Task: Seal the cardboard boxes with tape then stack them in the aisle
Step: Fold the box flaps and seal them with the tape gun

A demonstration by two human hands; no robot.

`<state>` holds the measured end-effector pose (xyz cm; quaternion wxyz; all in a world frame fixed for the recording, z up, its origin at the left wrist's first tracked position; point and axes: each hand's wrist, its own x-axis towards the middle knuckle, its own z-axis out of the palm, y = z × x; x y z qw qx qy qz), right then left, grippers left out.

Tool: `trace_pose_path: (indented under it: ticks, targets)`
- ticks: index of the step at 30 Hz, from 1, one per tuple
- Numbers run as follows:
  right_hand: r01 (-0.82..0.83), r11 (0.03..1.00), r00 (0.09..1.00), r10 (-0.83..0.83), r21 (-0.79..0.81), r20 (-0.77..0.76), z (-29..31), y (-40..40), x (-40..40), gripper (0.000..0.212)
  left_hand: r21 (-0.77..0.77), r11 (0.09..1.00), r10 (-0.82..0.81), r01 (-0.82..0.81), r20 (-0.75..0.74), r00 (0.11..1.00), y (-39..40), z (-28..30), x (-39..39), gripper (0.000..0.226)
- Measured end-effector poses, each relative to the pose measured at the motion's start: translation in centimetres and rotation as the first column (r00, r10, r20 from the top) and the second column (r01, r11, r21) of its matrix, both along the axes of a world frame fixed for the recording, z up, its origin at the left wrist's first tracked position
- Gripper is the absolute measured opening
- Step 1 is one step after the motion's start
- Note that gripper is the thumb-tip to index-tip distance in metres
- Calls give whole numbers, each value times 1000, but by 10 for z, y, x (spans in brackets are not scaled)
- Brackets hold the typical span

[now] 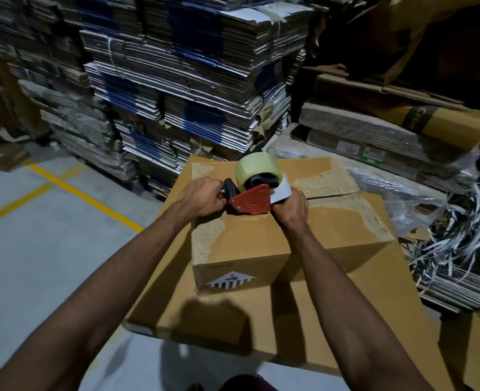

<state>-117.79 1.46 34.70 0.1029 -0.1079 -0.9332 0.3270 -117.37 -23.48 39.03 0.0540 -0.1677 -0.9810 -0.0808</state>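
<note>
I note a small cardboard box (pixel 261 238) standing on the far half of a larger flat carton (pixel 303 320), well back from that carton's near edge. The small box is brown, its top flaps closed along a seam running left to right, with patches of torn outer paper exposing the corrugation at the far right corner, the far left corner and the near left edge; a white label with black bars sits on its near face. On its top, near the left edge, sits a red tape dispenser (pixel 251 200) carrying a roll of clear tape (pixel 257 167). My left hand (pixel 202 197) is curled round the dispenser's black handle. My right hand (pixel 289 207) pinches the white free end of the tape at the dispenser's front, pressed down near the seam. To the left the grey floor (pixel 49 235) lies open, marked with yellow lines (pixel 72 190). Beyond the far edge rise stacks of flattened cartons (pixel 176 80), close to the box. To the right, flattened cartons under clear plastic sheeting (pixel 388 190) and a tangle of loose strapping (pixel 459 230) crowd the larger carton's right edge.
</note>
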Motion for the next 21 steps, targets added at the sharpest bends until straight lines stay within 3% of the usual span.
trace_pose_path:
  ticks: [3, 14, 21]
  targets:
    - [-47, 998, 998, 48, 37, -49, -1, 3, 4, 15, -23, 999, -29, 29, 10, 1000, -17, 8, 2, 26]
    - [-82, 995, 993, 76, -59, -86, -11, 8, 1, 21, -80, 994, 69, -69, -12, 998, -127, 11, 28, 38]
    - [-71, 997, 994, 73, 29, -81, -12, -1, -2, 18, -91, 990, 109, -111, -19, 994, -131, 14, 36, 33]
